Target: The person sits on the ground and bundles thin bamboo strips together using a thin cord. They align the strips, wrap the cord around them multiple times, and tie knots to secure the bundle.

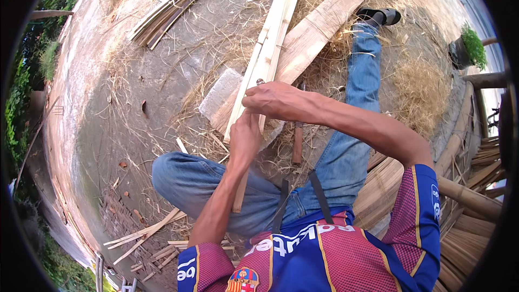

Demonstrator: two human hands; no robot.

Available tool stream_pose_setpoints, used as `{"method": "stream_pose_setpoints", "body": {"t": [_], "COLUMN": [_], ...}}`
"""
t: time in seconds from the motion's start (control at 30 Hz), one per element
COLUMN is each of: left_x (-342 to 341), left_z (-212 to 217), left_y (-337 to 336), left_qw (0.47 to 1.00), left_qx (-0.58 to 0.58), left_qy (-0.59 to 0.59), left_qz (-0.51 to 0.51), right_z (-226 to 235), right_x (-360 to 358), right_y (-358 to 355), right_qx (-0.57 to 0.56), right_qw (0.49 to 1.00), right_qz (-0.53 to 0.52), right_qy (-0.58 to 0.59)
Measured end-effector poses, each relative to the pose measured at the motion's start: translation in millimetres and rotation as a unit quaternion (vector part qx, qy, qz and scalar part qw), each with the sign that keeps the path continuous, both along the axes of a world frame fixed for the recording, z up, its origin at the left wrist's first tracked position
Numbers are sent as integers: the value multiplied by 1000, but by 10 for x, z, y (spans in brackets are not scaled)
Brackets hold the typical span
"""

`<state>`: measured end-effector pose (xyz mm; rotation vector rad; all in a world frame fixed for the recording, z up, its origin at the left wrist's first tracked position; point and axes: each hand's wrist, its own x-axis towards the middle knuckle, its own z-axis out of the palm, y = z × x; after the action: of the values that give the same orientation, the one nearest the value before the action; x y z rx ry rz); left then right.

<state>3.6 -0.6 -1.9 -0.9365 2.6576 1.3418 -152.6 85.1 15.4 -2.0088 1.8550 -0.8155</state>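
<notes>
Your left hand (244,132) grips the bamboo strip (265,59); your right hand (273,100) closes on a knife (260,81) at it. The strip runs from your lap over the wooden plank (319,27). Splitting looks barely begun.

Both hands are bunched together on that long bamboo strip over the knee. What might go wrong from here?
1. The right hand seems to hold a small blade right beside the left hand; a slip could cut the left fingers.
2. The bamboo strip has raw split edges, so splinters are likely if it slides through either grip.
3. Its far end lies among loose straw and could snag.
</notes>
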Motion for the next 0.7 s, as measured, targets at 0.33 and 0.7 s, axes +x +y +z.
{"method": "stream_pose_setpoints", "body": {"t": [0.33, 0.7], "left_x": [-21, 14], "left_z": [84, -171], "left_y": [4, 11], "left_qw": [999, 1000], "left_qx": [48, -21], "left_qy": [-11, -6], "left_qz": [6, 3], "right_z": [160, 102], "right_x": [-96, 30], "right_y": [159, 168], "right_qx": [23, 51], "right_qw": [998, 965], "right_qz": [-13, -113], "right_qy": [51, 230]}}
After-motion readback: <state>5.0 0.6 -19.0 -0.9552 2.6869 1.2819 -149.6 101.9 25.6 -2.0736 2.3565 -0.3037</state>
